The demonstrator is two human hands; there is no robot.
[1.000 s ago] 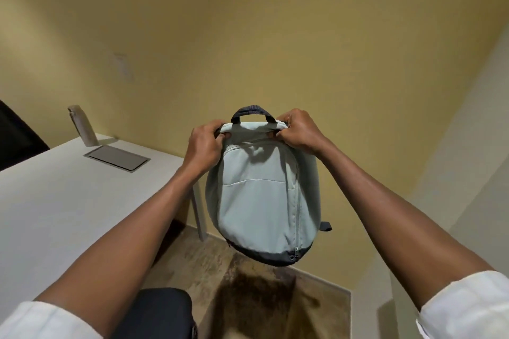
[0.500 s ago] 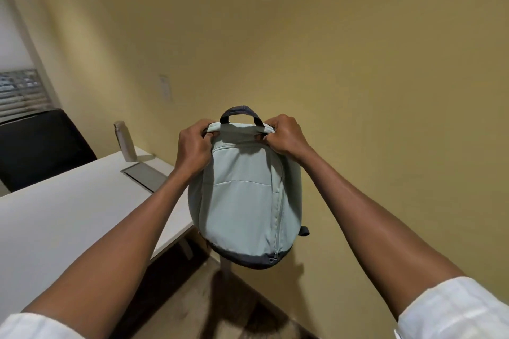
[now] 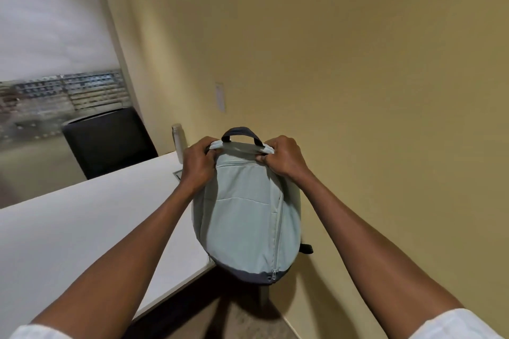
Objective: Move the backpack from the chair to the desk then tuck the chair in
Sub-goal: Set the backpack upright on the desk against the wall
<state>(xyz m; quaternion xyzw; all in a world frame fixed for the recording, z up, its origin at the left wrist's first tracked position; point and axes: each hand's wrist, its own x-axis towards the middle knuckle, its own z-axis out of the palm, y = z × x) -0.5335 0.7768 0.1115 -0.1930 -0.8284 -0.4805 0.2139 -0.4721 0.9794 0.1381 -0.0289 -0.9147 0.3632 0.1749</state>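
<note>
A pale grey-green backpack point(image 3: 245, 217) with a dark base and dark top handle hangs in the air in front of me. My left hand point(image 3: 197, 164) grips its top left corner and my right hand point(image 3: 283, 159) grips its top right corner. The bag hangs upright at the right end of the white desk point(image 3: 82, 228), its lower part overlapping the desk's corner. The chair the bag came from is out of view.
A black chair point(image 3: 110, 140) stands behind the desk on the far side. A pale bottle point(image 3: 179, 143) stands on the desk by the yellow wall point(image 3: 358, 63), next to a grey panel point(image 3: 177, 174) partly hidden by my left hand. A window is at the far left.
The view has swung left, bringing more of the desk, the black chair and the window into sight. The backpack, still held by both hands, now hangs over the desk's right end.
</note>
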